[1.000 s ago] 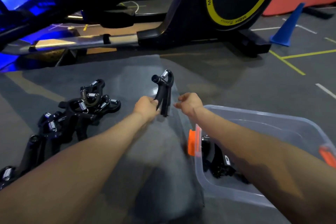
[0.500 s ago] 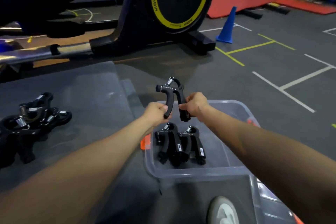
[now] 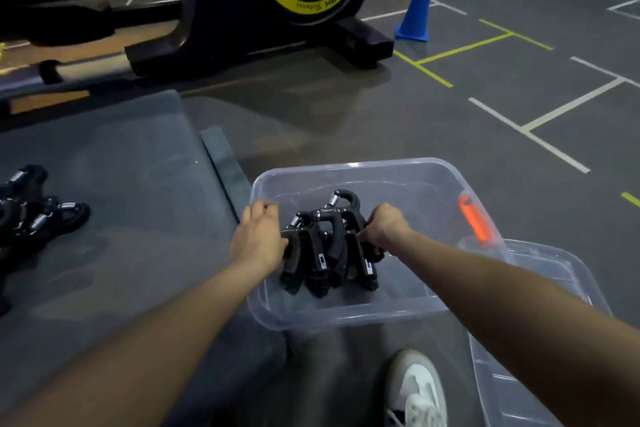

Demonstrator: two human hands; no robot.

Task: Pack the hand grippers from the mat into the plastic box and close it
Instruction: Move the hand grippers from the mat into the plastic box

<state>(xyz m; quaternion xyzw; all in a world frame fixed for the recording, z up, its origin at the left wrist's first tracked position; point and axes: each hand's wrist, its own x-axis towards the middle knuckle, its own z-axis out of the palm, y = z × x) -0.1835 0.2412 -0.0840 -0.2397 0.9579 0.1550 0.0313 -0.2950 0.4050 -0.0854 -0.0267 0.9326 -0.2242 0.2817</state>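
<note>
Both hands have lowered the black spring hand gripper (image 3: 337, 218) into the clear plastic box (image 3: 346, 312), onto the grippers already inside. Left hand (image 3: 258, 241) and right hand (image 3: 384, 227) are closed around its handles. More grippers (image 3: 38, 215) wait on the grey mat (image 3: 131, 184) at nine o'clock, so packing is unfinished.

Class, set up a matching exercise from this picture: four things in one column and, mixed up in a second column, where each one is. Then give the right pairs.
Things:
1. cone
2. shoe
3. orange latch
4. loose hand grippers

Places:
A. on the mat, far left
B. on the right end of the plastic box
C. bottom edge, in front of the box
D. on the floor beside the exercise machine

Pairs: 1-D, 2-C, 3-B, 4-A
</note>
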